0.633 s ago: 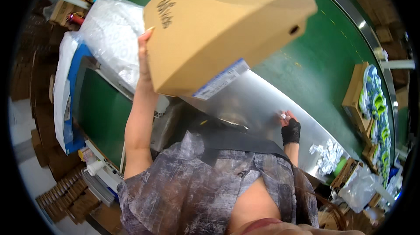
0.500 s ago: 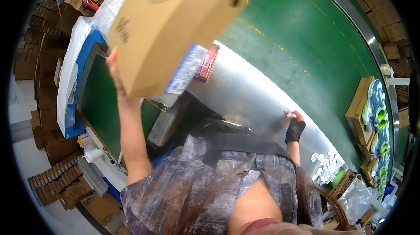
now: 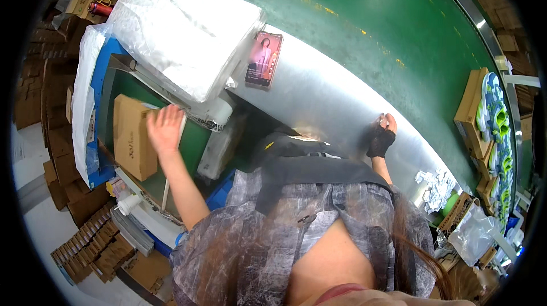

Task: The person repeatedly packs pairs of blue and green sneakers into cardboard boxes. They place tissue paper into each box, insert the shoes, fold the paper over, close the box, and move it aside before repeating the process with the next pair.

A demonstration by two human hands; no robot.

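Observation:
A closed brown cardboard box (image 3: 132, 141) lies on the narrow green surface at my left. My left hand (image 3: 165, 128) is beside its right edge, with bare fingers stretched out and holding nothing; whether the fingertips touch the box I cannot tell. On the metal ledge to the right rests my right hand (image 3: 382, 136), in a black fingerless glove. Its fingers are curled together, and what they hold, if anything, is too small to make out. A phone (image 3: 264, 59) with a lit screen lies on the ledge between the hands.
A large bundle wrapped in white plastic (image 3: 188, 33) stands ahead on the left. Beyond the ledge runs a wide green belt (image 3: 353, 50). Sports shoes (image 3: 497, 118) sit along cardboard boxes (image 3: 472, 113) at the right. Crumpled paper (image 3: 434, 192) lies near my right forearm.
The cardboard box has gone from high in front of me down to the left surface, and my left hand has let go of it. The right hand has barely moved.

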